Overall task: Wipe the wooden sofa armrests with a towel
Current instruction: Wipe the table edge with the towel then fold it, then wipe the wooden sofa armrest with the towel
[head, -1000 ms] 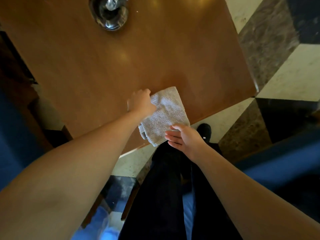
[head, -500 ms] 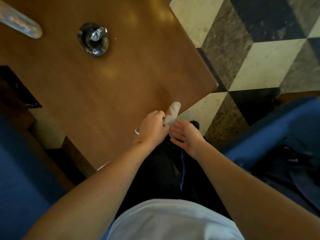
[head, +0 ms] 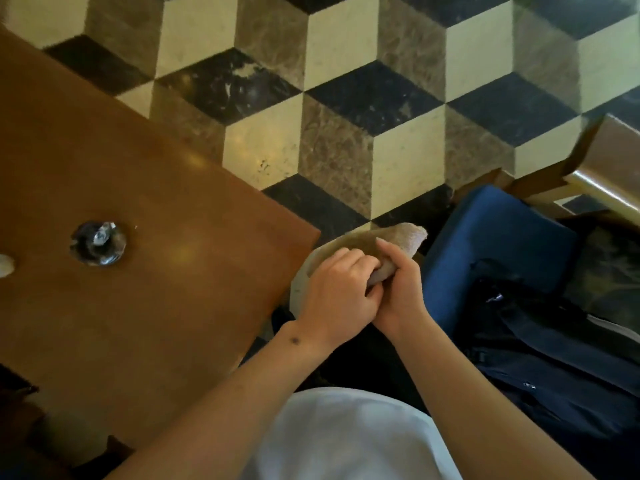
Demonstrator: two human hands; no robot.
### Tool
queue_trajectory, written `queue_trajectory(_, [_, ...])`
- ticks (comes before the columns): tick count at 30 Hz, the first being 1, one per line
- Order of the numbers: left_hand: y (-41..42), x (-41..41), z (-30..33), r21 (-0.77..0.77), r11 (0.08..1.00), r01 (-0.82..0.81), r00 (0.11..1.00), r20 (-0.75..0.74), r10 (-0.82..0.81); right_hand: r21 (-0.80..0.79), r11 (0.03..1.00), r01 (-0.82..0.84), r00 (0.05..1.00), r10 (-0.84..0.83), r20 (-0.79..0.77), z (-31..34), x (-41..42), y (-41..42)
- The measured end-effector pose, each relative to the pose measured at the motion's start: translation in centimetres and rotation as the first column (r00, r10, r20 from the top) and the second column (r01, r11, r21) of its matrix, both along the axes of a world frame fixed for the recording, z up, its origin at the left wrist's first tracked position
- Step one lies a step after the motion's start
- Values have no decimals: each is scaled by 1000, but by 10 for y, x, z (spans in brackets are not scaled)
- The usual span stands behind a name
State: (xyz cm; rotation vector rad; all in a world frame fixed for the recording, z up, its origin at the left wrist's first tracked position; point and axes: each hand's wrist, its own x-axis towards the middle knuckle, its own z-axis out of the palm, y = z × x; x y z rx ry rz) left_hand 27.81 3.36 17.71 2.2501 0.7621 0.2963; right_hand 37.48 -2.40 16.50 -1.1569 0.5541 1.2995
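Towel [head: 403, 239] at frame centre, off tabletop [head: 138, 289] — bunched between left hand [head: 337, 299] and right hand [head: 398, 292], fingers of both closed on it, likely compacting it for wiping. Wooden armrest [head: 609, 168] right edge — untouched.

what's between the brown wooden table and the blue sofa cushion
In the head view, both hands, left and right, gripping the bunched beige towel, above dark trousers and tiled floor.

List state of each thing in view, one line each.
towel: bunched, off the table, gripped by both hands
left hand: closed on towel
right hand: closed on towel
glass ashtray: upright on wooden table, untouched
wooden armrest: untouched
dark bag: lying on blue seat
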Motion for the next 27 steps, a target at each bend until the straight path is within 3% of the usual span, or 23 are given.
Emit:
queue_trajectory(3, [7,56,22,-171,981,90,996,37,-84,29,988,154,987,-153,-49,13,59,-14])
queue_trajectory(6, [25,98,34,-364,918,-155,981,56,188,158,948,275,961,-267,-67,25,114,-22])
queue_trajectory(8, [41,131,37,-472,789,-393,906,-54,420,221,923,315,949,-309,-61,36,154,-26])
queue_trajectory(9, [48,145,37,-559,660,-502,847,-163,506,234,909,344,939,-338,-66,40,171,-28])
queue_trajectory(11, [56,176,36,-739,304,-601,757,-403,515,273,872,407,912,-405,-69,47,202,-31])
queue_trajectory(14, [57,231,41,-848,-221,-482,797,-529,292,301,819,488,869,-489,-77,57,242,-33])
queue_trajectory(15, [56,250,44,-855,-293,-428,839,-496,222,306,799,517,851,-518,-86,59,254,-32])
queue_trajectory(18, [61,307,46,-900,-270,-343,906,-393,159,339,763,551,824,-561,-78,61,285,-24])
queue_trajectory(23, [82,412,43,-918,2,-396,918,-396,-3,194,647,737,670,-737,-88,53,355,-5])
queue_trajectory(27, [106,514,40,-911,103,-399,903,-410,-127,75,482,873,486,-870,-76,52,421,14])
